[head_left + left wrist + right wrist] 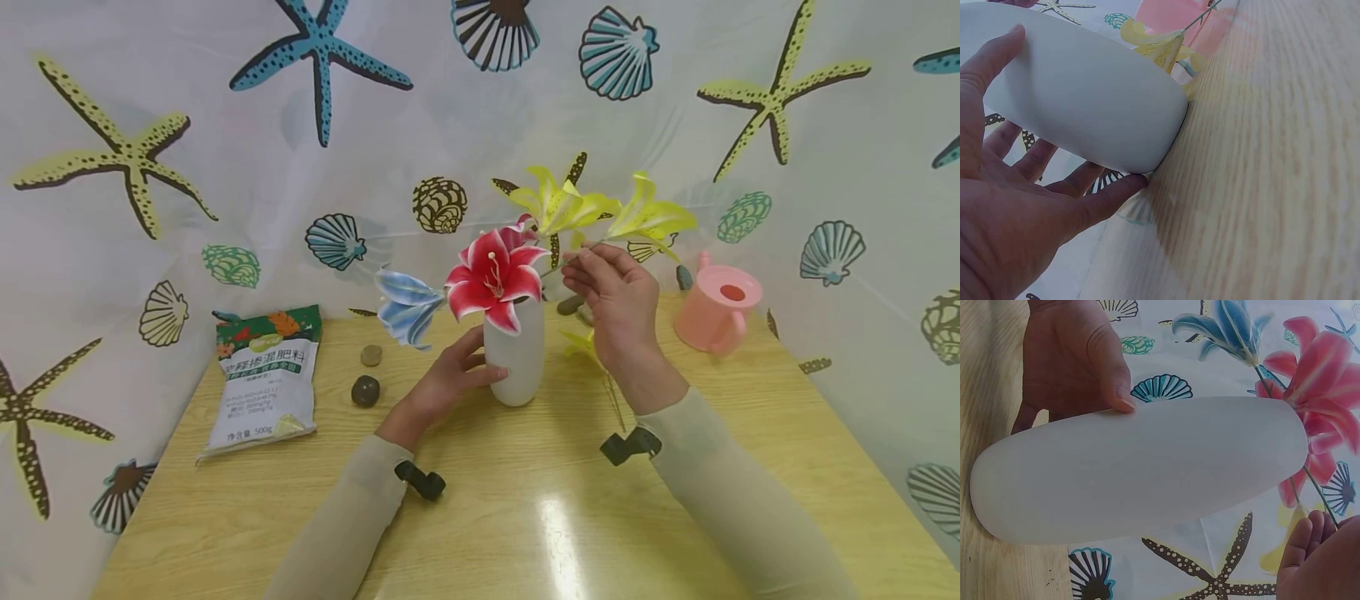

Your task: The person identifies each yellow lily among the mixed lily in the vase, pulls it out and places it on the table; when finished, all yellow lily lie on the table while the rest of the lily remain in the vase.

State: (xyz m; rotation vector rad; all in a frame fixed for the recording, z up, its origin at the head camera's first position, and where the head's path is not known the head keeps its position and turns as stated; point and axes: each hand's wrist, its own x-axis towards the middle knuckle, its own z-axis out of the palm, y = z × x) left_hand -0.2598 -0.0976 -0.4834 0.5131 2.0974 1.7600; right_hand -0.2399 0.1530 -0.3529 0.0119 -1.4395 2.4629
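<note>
A white vase stands upright on the wooden table, and my left hand holds it low on its left side. In the left wrist view the thumb lies on one side of the vase and the fingers on the other. Red-and-white lilies, a blue lily and a yellow lily stand out from its mouth. My right hand pinches the green stem of another yellow lily to the right of the mouth. The stem's lower end is hidden behind the red bloom.
One more yellow lily lies on the table beneath my right forearm. A pink watering can stands at the right. To the left are a fertilizer bag, a dark stone and a brown stone. A patterned cloth hangs behind.
</note>
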